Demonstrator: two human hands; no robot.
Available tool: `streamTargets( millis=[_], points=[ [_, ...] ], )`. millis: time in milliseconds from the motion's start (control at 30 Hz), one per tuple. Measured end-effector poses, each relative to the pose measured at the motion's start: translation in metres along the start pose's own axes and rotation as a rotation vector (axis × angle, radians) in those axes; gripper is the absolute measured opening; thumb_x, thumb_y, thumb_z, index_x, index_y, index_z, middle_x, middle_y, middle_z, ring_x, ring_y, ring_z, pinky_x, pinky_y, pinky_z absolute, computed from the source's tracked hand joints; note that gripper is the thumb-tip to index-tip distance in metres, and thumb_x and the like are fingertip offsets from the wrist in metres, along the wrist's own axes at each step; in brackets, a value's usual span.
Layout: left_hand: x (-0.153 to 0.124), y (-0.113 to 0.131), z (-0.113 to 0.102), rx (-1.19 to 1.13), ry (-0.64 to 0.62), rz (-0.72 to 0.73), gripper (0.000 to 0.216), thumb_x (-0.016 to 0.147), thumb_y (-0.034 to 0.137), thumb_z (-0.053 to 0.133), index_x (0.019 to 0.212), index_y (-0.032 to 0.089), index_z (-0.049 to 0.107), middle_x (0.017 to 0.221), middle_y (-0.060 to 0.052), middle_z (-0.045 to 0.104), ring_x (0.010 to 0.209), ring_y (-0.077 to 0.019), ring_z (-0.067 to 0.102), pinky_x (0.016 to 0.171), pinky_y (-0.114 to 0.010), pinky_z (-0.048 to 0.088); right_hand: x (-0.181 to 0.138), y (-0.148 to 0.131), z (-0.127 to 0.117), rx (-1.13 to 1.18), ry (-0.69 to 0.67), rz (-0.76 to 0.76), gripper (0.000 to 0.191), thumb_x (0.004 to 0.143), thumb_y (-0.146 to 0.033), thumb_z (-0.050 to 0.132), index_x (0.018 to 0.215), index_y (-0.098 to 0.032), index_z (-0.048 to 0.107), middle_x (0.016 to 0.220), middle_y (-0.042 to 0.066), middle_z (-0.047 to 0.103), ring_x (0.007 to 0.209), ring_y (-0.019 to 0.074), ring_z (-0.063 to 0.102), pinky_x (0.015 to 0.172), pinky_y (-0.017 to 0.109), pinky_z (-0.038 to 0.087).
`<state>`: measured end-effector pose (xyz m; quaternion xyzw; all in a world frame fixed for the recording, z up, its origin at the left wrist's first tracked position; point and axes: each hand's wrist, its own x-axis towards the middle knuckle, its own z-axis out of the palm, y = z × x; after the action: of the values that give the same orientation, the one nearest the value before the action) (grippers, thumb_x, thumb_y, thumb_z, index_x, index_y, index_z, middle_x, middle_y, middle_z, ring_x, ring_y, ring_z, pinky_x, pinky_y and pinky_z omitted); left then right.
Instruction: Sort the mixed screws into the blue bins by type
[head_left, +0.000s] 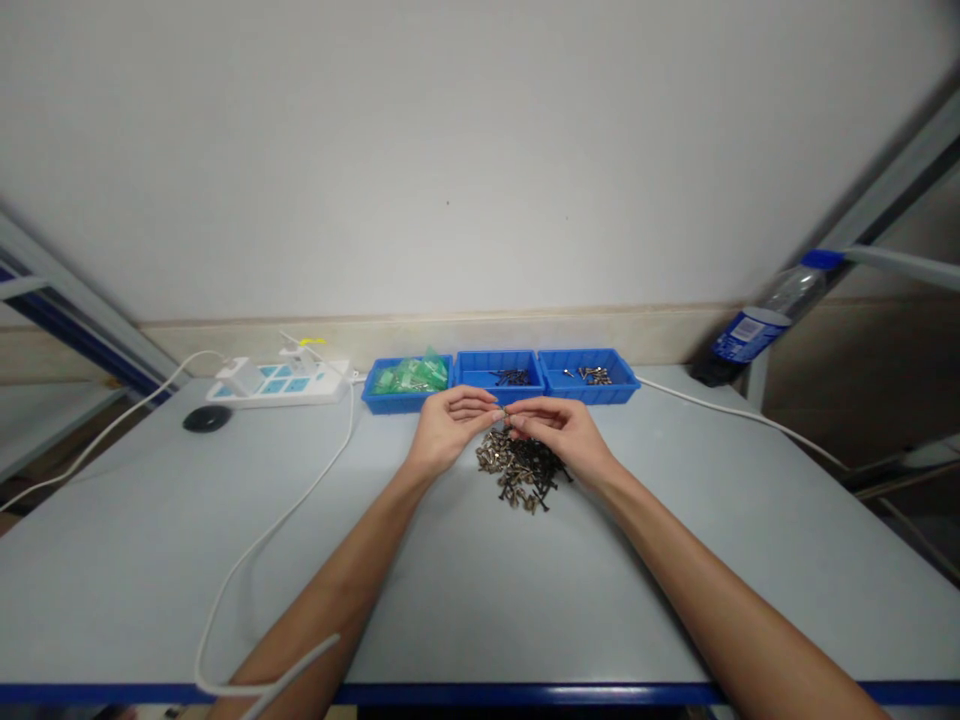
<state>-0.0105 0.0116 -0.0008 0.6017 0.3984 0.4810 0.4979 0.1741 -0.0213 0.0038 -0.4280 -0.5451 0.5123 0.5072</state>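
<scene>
A mixed pile of screws [521,468], some silver and some black, lies on the grey table. Over its far edge my left hand [452,425] and my right hand [561,428] meet, fingertips pinched together. A small dark screw seems to be between them, mostly covered by the fingers. Just beyond my hands stand three blue bins in a row. The middle bin [469,368] has black screws [511,377] in it, the right bin [626,378] has silver screws [598,375], and the left bin [390,403] holds green plastic bags [411,375].
At the back left sits a white power strip [330,388] with plugs, beside a black round object [207,418]. A white cable [259,545] loops across the left side and over my left forearm. A bottle with a blue label [750,333] leans at the right rear against a metal frame.
</scene>
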Motion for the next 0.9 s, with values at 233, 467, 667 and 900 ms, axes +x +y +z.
streamTargets(
  millis=[233,467,667,900],
  points=[
    [-0.001,0.001,0.002,-0.009,-0.017,-0.004,0.035,0.064,0.036,0.086,0.087,0.014,0.070,0.086,-0.008,0.077,0.081,-0.0206,0.074,0.081,-0.034,0.060,0.001,0.003,-0.001,0.089,-0.023,0.014,0.026,0.069,-0.039,0.082,0.089,-0.022,0.078,0.079,0.005,0.077,0.072,0.0184,0.070,0.076,0.035,0.054],
    [-0.001,0.002,0.004,-0.004,-0.039,0.014,0.035,0.067,0.040,0.084,0.085,0.014,0.071,0.085,-0.008,0.077,0.081,-0.0210,0.073,0.079,-0.032,0.059,0.002,0.006,-0.002,0.163,-0.020,0.056,0.026,0.067,-0.038,0.083,0.086,-0.021,0.078,0.077,0.004,0.076,0.071,0.0175,0.068,0.075,0.033,0.053],
    [0.000,-0.007,0.001,0.225,-0.062,0.158,0.030,0.094,0.038,0.054,0.098,0.014,0.072,0.096,-0.012,0.076,0.090,-0.0234,0.073,0.085,-0.038,0.058,0.005,0.003,-0.001,0.231,0.119,0.031,0.022,0.066,-0.035,0.083,0.082,-0.020,0.079,0.078,0.005,0.076,0.070,0.0177,0.068,0.073,0.033,0.053],
    [0.004,-0.030,-0.013,0.928,-0.319,0.511,0.048,0.085,0.001,0.047,0.128,0.017,0.063,0.134,-0.012,0.063,0.125,-0.0245,0.058,0.108,-0.045,0.045,0.012,0.007,-0.014,0.216,0.603,-0.078,0.024,0.071,-0.026,0.070,0.092,-0.018,0.076,0.100,0.009,0.075,0.081,0.0206,0.072,0.081,0.037,0.056]
  ],
)
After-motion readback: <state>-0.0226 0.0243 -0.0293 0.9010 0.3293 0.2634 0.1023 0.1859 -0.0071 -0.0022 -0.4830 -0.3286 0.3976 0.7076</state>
